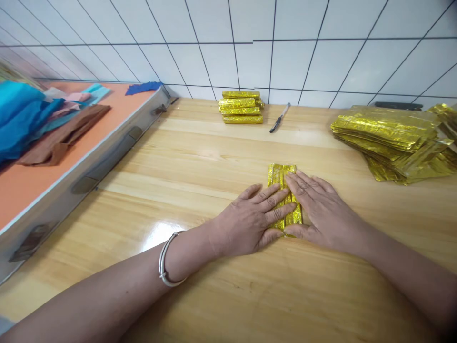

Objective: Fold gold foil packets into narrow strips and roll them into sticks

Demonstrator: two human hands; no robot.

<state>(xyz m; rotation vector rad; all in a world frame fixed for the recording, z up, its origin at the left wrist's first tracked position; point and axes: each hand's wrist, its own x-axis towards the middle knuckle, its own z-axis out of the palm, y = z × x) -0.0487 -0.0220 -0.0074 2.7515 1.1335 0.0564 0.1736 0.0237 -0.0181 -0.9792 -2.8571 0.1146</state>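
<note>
A folded sheet of shiny gold foil paper (pixel 282 175) lies flat on the wooden table, with creases running along its length. My left hand (pixel 255 219) rests on its left part, fingers stretched out and spread over the foil. On the right edge lies my right hand (pixel 317 212), its fingers extended and its thumb near the lower edge. Both palms face down, and they cover much of the sheet. A silver bangle (pixel 164 262) circles my left wrist.
Several gold rolls (pixel 243 110) are stacked near the tiled wall (pixel 296 62), beside a pen (pixel 280 118). A pile of gold foil sheets (pixel 389 133) sits at the right. On the left stands an orange-topped case (pixel 117 102) with blue cloth-like material (pixel 21 119) and a brown piece (pixel 67 133).
</note>
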